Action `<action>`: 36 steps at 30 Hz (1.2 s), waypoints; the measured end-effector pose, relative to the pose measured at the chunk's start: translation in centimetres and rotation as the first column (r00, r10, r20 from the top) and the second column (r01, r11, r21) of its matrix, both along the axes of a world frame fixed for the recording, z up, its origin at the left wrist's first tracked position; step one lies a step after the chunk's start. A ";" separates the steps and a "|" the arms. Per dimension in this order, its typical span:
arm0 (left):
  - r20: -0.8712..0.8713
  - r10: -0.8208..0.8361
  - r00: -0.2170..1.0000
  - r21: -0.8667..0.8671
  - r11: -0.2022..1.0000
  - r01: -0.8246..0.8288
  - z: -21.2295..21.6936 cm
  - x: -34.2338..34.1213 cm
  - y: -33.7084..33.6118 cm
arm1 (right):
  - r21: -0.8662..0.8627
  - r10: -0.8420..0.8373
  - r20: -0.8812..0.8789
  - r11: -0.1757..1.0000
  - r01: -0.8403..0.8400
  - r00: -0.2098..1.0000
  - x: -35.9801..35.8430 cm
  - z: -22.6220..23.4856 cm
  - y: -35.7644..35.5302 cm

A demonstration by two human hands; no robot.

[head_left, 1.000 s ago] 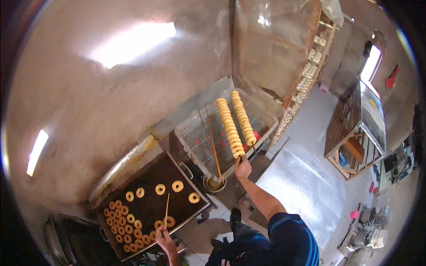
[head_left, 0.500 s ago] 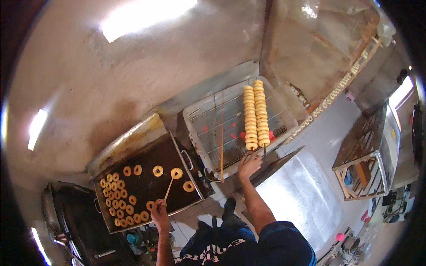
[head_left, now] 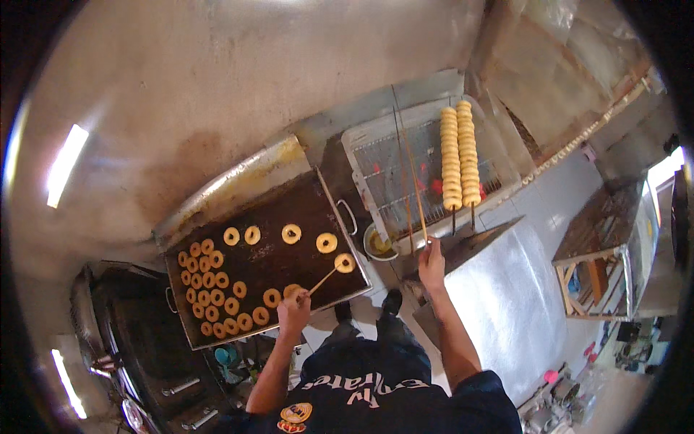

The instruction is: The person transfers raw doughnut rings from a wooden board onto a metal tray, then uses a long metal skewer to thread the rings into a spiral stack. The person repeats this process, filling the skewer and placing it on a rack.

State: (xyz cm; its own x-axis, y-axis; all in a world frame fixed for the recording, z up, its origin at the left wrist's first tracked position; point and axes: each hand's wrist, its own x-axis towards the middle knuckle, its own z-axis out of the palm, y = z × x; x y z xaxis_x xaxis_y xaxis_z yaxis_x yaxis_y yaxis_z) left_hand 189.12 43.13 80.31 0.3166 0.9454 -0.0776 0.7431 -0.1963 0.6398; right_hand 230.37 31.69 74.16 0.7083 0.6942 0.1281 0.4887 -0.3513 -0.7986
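Observation:
My left hand [head_left: 294, 311] is closed around a thin wooden stick [head_left: 322, 281] over the near edge of a wide, dark frying pan [head_left: 267, 217]. The stick's tip reaches a ring doughnut [head_left: 345, 262] near the pan's right side. Several more doughnuts [head_left: 210, 279] lie crowded at the left of the pan. My right hand [head_left: 431, 271] pinches the near end of a long thin rod [head_left: 417, 184], which lies over a wire rack in a pale plastic tray [head_left: 356, 163]. Two rods packed with doughnuts [head_left: 450, 155] rest side by side at the tray's right.
A small bowl with yellowish contents [head_left: 379, 242] stands between pan and tray. Right of my right arm is a shiny metal surface [head_left: 499, 311]. A wooden-framed rack [head_left: 596, 286] stands farther right. A ledge with rows of rings [head_left: 560, 158] runs along the right wall.
My right hand has left the near ends of the doughnut-loaded rods and taken a bare rod to their left. The left stick's tip has moved to the doughnut nearer the right edge. The view shifted.

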 end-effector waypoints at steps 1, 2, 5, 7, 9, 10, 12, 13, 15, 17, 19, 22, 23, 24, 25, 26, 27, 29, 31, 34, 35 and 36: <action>0.007 -0.032 0.999 -0.011 0.999 0.032 -0.2 -0.8 1.1 | -0.071 0.051 -0.125 0.996 -0.060 0.991 -2.2 1.4 -3.2; -0.008 -0.042 0.999 -0.060 0.997 0.042 -0.5 -1.6 2.2 | -0.099 0.068 -0.100 0.992 -0.078 0.993 -4.8 3.0 -6.8; -0.037 -0.101 0.994 -0.124 0.988 0.095 -1.3 -3.5 5.4 | -0.476 0.025 0.032 0.879 -0.007 0.999 -12.7 9.8 -16.4; -0.062 -0.121 0.991 -0.072 0.991 0.117 -2.1 -4.2 7.0 | -0.624 0.112 0.142 0.781 0.001 0.984 -15.6 15.4 -20.6; -0.061 -0.194 0.979 -0.046 0.980 0.192 -3.1 -4.1 8.1 | -0.662 0.177 0.179 0.749 -0.014 0.968 -16.1 21.2 -22.9; -0.066 -0.222 0.973 -0.046 0.974 0.220 -3.7 -3.9 8.6 | -0.742 0.221 0.252 0.669 0.042 0.942 -15.9 23.4 -23.1; -0.099 -0.250 0.963 -0.008 0.968 0.250 -5.0 -3.0 9.4 | -0.762 0.309 0.333 0.645 0.060 0.891 -15.3 26.7 -23.0; -0.124 -0.265 0.956 -0.021 0.964 0.264 -5.6 -2.3 9.8 | -0.759 0.346 0.337 0.650 0.035 0.876 -14.9 27.1 -22.4; -0.129 -0.299 0.945 -0.044 0.954 0.296 -6.7 -1.0 11.0 | -0.760 0.404 0.365 0.649 0.018 0.839 -14.3 26.3 -21.7; -0.100 -0.333 0.938 -0.102 0.941 0.323 -7.2 -0.1 12.4 | -0.761 0.414 0.316 0.648 -0.033 0.854 -14.0 23.4 -21.8; -0.007 -0.389 0.921 -0.094 0.917 0.387 -6.9 -0.2 13.4 | -0.666 0.397 0.282 0.736 -0.120 0.873 -13.6 19.8 -22.7; 0.097 -0.394 0.914 -0.081 0.912 0.402 -5.2 -1.3 13.1 | -0.586 0.273 0.107 0.794 -0.161 0.956 -14.2 15.2 -25.3; 0.100 -0.400 0.911 -0.073 0.910 0.407 -4.4 -1.7 12.5 | -0.549 0.296 0.126 0.816 -0.181 0.947 -14.7 13.8 -25.4; 0.106 -0.398 0.911 -0.081 0.910 0.407 -3.7 -2.0 12.0 | -0.639 0.268 0.099 0.755 -0.146 0.958 -15.3 12.9 -25.4; 0.137 -0.386 0.912 -0.083 0.913 0.399 -3.0 -2.2 11.1 | -0.629 0.271 0.101 0.763 -0.150 0.957 -15.7 12.6 -25.3; 0.064 -0.391 0.918 -0.058 0.917 0.395 -2.5 -2.1 10.7 | -0.623 0.278 0.144 0.771 -0.132 0.950 -16.1 12.4 -24.8; 0.003 -0.390 0.921 -0.017 0.921 0.390 -2.1 -2.0 10.7 | -0.645 0.286 0.166 0.756 -0.115 0.944 -16.5 12.5 -24.3; -0.083 -0.304 0.949 0.053 0.950 0.309 -2.0 -1.4 11.8 | -0.640 0.309 0.252 0.764 -0.082 0.917 -16.8 13.0 -22.9; -0.174 -0.186 0.967 0.129 0.969 0.210 -2.6 -0.2 15.3 | -0.691 0.315 0.205 0.717 -0.092 0.927 -16.6 13.3 -21.7; -0.300 -0.197 0.933 0.022 0.977 0.213 -3.9 -0.2 18.5 | -0.596 0.276 0.116 0.788 -0.155 0.954 -16.1 11.8 -20.8; -0.358 -0.246 0.901 -0.100 0.969 0.225 -4.0 -0.5 19.1 | -0.514 0.275 0.102 0.837 -0.185 0.956 -16.1 10.8 -20.7; -0.265 -0.268 0.926 -0.044 0.963 0.266 -3.9 -1.0 19.1 | -0.509 0.260 0.057 0.838 -0.196 0.964 -16.2 9.7 -20.5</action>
